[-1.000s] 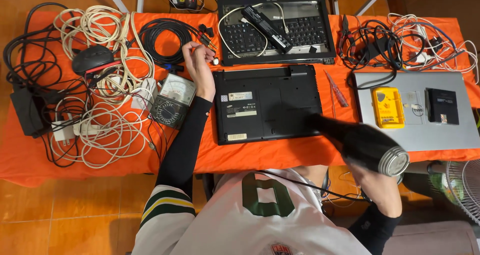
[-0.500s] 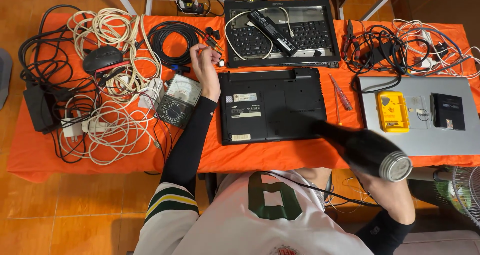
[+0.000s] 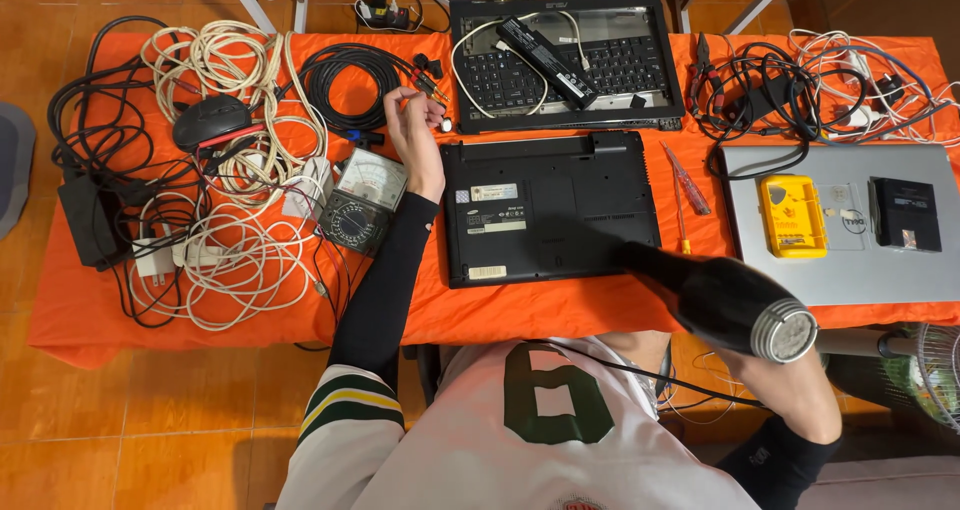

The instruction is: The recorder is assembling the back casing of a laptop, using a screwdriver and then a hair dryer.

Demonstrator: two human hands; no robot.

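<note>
White labels mark the black laptop (image 3: 548, 210); left hand (image 3: 415, 130) pinches probe leads (image 3: 425, 82), right hand (image 3: 790, 390) grips a heat gun (image 3: 725, 300).

The black hair dryer (image 3: 725, 300) hides the right hand's fingers.

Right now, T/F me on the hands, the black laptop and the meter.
1. The right hand holds a black hair dryer. True.
2. The left hand rests flat on the black laptop. False: it is raised left of the laptop, pinching a small object too small to identify.
3. The black laptop lies closed, underside up. True.
4. The analog multimeter sits right of the silver laptop. False: it lies left of the black laptop, beside the white cables.
5. A yellow device lies on the silver laptop. True.
</note>
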